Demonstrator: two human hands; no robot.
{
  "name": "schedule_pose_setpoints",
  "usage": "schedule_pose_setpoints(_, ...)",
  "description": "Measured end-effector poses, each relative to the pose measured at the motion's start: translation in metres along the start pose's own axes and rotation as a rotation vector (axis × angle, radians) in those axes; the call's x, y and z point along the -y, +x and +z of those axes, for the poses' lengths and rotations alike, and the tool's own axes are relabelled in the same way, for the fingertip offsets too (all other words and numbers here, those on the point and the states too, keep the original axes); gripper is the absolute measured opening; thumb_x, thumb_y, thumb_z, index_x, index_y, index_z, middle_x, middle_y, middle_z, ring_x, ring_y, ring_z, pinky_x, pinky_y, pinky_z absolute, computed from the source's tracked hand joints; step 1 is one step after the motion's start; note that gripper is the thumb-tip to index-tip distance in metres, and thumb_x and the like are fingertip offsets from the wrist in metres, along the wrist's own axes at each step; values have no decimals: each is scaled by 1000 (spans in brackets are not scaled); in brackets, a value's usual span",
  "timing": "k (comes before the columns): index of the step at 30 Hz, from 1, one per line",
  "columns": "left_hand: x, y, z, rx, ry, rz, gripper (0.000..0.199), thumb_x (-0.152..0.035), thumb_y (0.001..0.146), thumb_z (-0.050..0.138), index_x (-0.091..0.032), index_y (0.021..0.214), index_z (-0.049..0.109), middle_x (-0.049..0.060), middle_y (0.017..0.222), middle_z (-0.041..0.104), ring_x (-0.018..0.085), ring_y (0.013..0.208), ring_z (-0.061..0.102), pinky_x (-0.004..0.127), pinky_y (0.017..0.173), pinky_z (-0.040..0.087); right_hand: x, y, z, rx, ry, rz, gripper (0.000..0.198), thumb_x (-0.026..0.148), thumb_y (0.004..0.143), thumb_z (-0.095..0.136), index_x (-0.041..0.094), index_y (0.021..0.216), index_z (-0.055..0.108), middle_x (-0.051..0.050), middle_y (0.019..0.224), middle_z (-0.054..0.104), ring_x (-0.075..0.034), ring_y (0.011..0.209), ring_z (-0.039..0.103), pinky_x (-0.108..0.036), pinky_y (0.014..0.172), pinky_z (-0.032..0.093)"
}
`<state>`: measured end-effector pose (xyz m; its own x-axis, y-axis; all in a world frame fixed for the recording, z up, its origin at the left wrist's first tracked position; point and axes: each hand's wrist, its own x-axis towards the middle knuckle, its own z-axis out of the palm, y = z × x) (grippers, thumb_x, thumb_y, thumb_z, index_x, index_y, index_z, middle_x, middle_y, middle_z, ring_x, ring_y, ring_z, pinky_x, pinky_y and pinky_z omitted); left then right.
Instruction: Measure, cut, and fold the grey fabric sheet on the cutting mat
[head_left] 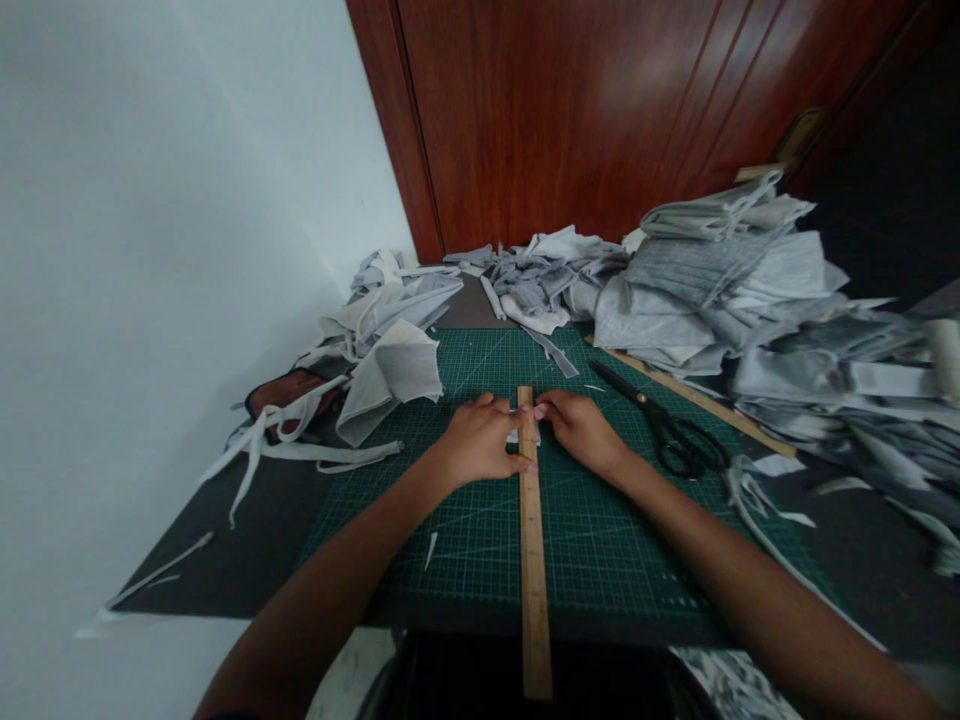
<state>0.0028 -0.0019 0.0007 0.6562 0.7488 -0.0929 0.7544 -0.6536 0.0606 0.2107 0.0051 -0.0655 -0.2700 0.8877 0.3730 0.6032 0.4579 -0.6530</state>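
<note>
A long wooden ruler (533, 560) lies lengthwise on a green cutting mat (465, 560), its near end jutting past the table's front edge. My left hand (484, 440) holds the ruler near its far end, thumb and fingertips on the wood. Under that end is a small piece of light grey fabric (514, 436), mostly covered by the ruler. Just right of the ruler, my right hand (581, 425) is closed, thumb and index finger pinched at the fabric's edge; what lies between the fingertips is hard to see. Black scissors (660, 420) rest on the mat to the right of that hand.
Grey fabric scraps are heaped at the left (390, 370) and back (540, 270), with a taller folded fabric pile (697, 270) at back right. Another wooden strip (697, 398) lies slantwise by the scissors. A white wall (187, 250) borders the left side; a brown door (555, 110) stands behind.
</note>
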Motion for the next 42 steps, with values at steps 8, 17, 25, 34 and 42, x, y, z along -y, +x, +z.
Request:
schedule_pose_setpoints(8,1,0,1,-7,4,1,77,-66,82,75,-27,145,58,10,120,67,36,118,57,46,98,49,2,-1,-1,21,-16,3,23,12,100,47,19,97,69,-11,95,76,-24,88,70,-33,82,50)
schedule_pose_setpoints(17,1,0,1,-24,27,28,75,-66,82,76,-27,144,60,8,119,69,33,115,59,42,96,50,15,-8,-6,74,23,21,24,9,99,47,20,93,68,-8,92,76,-22,87,70,-31,80,49)
schedule_pose_setpoints(25,2,0,2,-28,-3,27,76,-65,80,78,-25,143,59,9,122,69,34,118,59,43,98,50,31,-18,-12,162,69,21,25,7,97,47,22,84,62,-6,84,72,-21,80,69,-30,76,48)
schedule_pose_setpoints(34,0,0,0,-8,12,19,81,-65,81,76,-21,147,57,11,127,68,35,119,58,45,95,52,28,-20,-26,308,139,2,21,15,96,53,21,82,67,1,74,70,-16,67,64,-25,65,46)
schedule_pose_setpoints(42,1,0,2,-25,10,23,78,-67,80,77,-25,143,59,10,121,68,35,117,59,45,95,52,11,-9,-8,55,69,68,23,20,101,46,20,93,67,-4,81,71,-20,72,65,-30,71,48)
